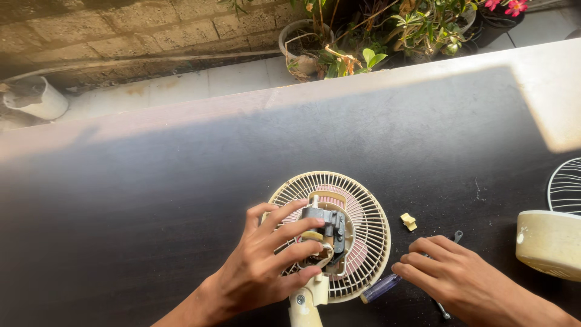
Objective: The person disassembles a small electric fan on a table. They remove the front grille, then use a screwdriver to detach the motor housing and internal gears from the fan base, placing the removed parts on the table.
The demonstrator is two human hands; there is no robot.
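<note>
A small cream fan grille (369, 224) lies flat on the dark table (181, 200), with an exposed grey motor (327, 227) at its centre and a cream stand neck (305, 303) pointing toward me. My left hand (266, 266) rests on the grille, fingers spread and touching the motor's left side. My right hand (454, 272) lies on the table right of the grille, fingers curled over a screwdriver with a purple translucent handle (380, 289).
A small cream plastic clip (409, 221) lies right of the grille. A cream fan housing (549, 242) and a white wire guard (566, 184) sit at the right edge. Beyond the table's far edge stand potted plants (363, 36), a white pot (36, 100) and a brick wall.
</note>
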